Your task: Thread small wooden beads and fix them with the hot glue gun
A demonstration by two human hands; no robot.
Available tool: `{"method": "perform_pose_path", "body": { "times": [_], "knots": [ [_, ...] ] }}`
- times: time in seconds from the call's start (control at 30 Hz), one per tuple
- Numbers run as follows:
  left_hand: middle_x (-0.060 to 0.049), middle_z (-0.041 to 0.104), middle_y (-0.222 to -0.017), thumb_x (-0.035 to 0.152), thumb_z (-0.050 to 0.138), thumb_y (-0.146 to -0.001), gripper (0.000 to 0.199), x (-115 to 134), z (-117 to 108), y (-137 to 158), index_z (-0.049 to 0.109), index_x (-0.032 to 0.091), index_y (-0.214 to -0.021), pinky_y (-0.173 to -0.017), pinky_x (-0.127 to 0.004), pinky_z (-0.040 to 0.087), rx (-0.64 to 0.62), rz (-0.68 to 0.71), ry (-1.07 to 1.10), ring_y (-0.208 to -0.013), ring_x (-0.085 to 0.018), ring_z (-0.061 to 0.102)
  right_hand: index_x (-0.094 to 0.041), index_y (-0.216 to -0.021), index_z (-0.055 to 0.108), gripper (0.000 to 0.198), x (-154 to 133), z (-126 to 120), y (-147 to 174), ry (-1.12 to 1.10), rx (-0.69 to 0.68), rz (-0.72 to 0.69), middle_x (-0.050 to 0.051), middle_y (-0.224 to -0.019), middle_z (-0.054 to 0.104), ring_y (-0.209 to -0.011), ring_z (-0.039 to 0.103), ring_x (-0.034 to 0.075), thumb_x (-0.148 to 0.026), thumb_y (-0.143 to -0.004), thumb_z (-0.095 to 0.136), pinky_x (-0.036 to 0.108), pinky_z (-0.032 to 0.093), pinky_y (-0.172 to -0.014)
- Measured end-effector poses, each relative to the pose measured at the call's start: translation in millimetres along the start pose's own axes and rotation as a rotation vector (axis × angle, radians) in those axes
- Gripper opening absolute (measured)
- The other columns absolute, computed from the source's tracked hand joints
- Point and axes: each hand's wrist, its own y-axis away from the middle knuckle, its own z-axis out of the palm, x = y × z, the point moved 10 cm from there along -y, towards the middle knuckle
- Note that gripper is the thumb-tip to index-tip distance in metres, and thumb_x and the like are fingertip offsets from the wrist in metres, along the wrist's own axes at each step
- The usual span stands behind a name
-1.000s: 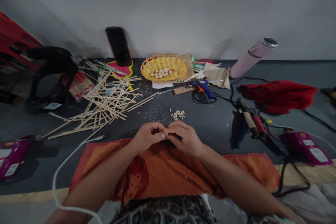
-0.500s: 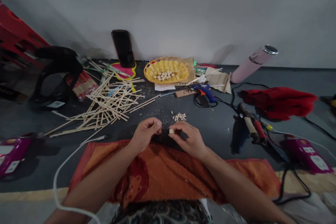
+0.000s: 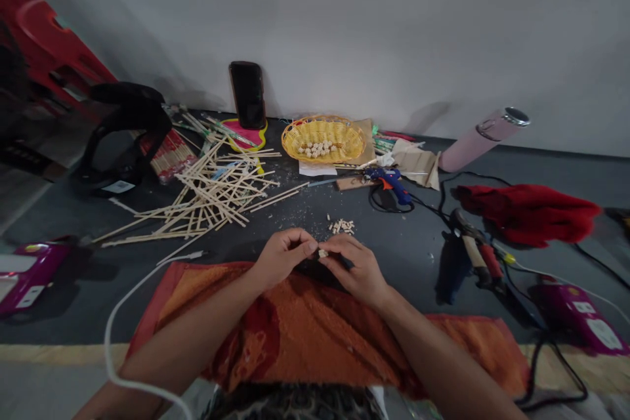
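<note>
My right hand [image 3: 358,270] pinches a small cluster of short pale wooden stick pieces [image 3: 323,253] between thumb and fingers, low over the dark table. My left hand [image 3: 285,257] is closed, its thumb pressed to the fingers right beside the cluster; whatever its fingertips hold is hidden. Just beyond my hands lies a little heap of cut stick pieces [image 3: 341,226]. Farther back, a yellow woven basket [image 3: 322,156] contains several similar pale clusters [image 3: 317,148].
A pile of thin sticks [image 3: 211,193] spreads to the left. Right of centre sit a blue glue gun [image 3: 391,182], pliers [image 3: 475,249], a red cloth [image 3: 531,210] and a pink flask [image 3: 480,143]. A phone [image 3: 247,95] leans against the wall. An orange towel [image 3: 305,335] covers the near edge.
My hands have come together; the left thumb now meets the cluster in my right fingers, which looks turned. The whole view has shifted slightly.
</note>
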Motion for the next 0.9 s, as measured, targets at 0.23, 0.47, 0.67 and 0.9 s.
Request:
{"method": "perform_pose_path", "body": {
  "times": [0.23,0.47,0.67,0.9],
  "knots": [
    [0.0,0.058,-0.07,0.036,0.061,-0.079,0.022,-4,-4,-1,0.064,0.015,-0.079,-0.064,-0.022,0.039,0.045,-0.015,0.018,-0.067,-0.011,0.05,-0.021,-0.101,0.064,0.02,28,-2,5,-0.259,0.028,0.272,0.003,-0.087,0.066,-0.077,0.062,0.013,-0.026,-0.082,0.063,0.025,0.051,-0.07],
    [-0.003,0.066,-0.076,0.035,0.063,-0.079,0.022,-5,4,0,0.07,0.014,-0.084,-0.064,-0.022,0.04,-0.028,-0.022,0.042,-0.067,-0.012,0.054,-0.022,-0.102,0.064,0.02,26,6,4,-0.274,-0.054,0.288,0.003,-0.093,0.067,-0.085,0.061,0.014,-0.026,-0.083,0.062,0.027,0.047,-0.08],
    [-0.002,0.064,-0.072,0.034,0.06,-0.08,0.021,-2,5,0,0.069,0.015,-0.081,-0.064,-0.022,0.04,-0.046,-0.007,0.002,-0.066,-0.012,0.053,-0.023,-0.103,0.064,0.019,19,7,2,-0.186,-0.08,0.23,0.002,-0.091,0.066,-0.084,0.06,0.014,-0.024,-0.085,0.059,0.027,0.046,-0.079],
    [-0.002,0.063,-0.069,0.026,0.057,-0.08,0.016,-1,0,-1,0.067,0.014,-0.074,-0.064,-0.023,0.04,-0.01,0.029,-0.131,-0.065,-0.012,0.053,-0.023,-0.104,0.064,0.02,10,7,0,-0.105,-0.065,0.119,0.004,-0.093,0.067,-0.085,0.061,0.014,-0.024,-0.085,0.059,0.028,0.048,-0.079]
  ]
}}
